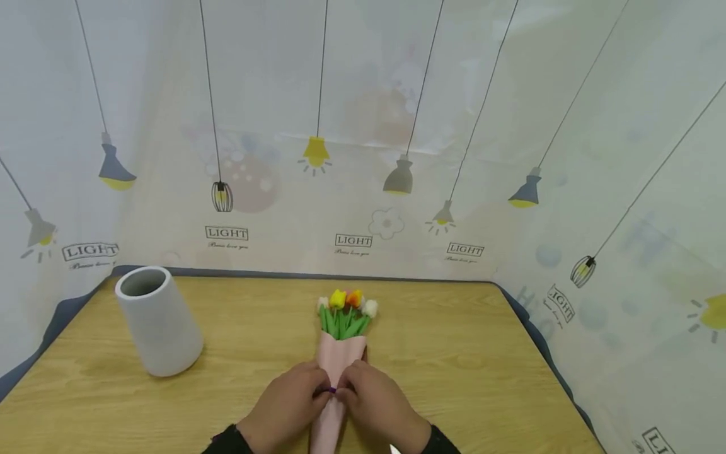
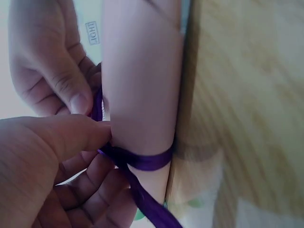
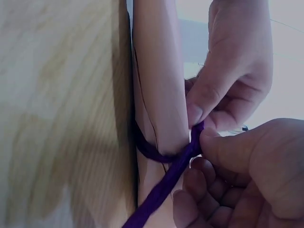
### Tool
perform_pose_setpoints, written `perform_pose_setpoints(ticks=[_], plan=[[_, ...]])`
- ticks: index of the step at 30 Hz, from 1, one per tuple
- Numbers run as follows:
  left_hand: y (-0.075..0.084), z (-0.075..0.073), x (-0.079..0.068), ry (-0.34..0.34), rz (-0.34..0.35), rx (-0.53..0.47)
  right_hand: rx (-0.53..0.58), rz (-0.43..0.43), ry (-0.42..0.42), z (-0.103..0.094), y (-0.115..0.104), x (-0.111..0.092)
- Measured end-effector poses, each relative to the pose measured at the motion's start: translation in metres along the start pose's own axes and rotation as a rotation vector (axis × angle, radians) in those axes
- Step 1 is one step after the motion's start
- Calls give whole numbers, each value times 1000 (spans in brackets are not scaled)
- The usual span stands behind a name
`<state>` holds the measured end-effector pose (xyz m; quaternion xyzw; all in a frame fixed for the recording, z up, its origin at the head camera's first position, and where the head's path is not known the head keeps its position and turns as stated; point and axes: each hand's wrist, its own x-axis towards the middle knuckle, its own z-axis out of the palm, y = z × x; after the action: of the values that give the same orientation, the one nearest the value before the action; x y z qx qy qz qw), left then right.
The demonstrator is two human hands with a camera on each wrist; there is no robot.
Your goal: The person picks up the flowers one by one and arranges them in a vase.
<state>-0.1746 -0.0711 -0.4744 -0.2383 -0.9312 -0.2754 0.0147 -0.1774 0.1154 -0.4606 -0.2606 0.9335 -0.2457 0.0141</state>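
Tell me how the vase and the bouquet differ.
The vase stands upright, while the bouquet is laid out lengthwise, with its flowers at the far end.
The vase is plain white; the bouquet is wrapped in pink paper with a purple ribbon around it.
The vase stands untouched; at the bouquet, the left hand and right hand pinch the purple ribbon.
Both have an open end.

Vase point(image 1: 164, 334) on table point(image 1: 465, 353), left. Bouquet point(image 1: 341, 353) to its right, flowers point(image 1: 345, 310) at far end; ribbon point(image 2: 148, 161) around wrapper point(image 2: 142, 80) between left hand point(image 1: 290, 398) and right hand point(image 1: 381, 402). Backdrop point(image 1: 289, 214) behind table.
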Motion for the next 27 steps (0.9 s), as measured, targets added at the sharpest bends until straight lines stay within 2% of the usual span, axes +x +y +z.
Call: perform_pose_setpoints(ticks=[9,16,22,27], plan=[[-2,-2,1,-4,-43,-15,37,74,-52,-8,7,-3],[-3,-4,2,-4,-59,-84,91,60,-67,-5,6,0],[-3,-3,4,12,-72,-90,79,19,-30,-2,6,0],[-4,-2,4,9,-89,-97,99,55,-16,-4,7,0]])
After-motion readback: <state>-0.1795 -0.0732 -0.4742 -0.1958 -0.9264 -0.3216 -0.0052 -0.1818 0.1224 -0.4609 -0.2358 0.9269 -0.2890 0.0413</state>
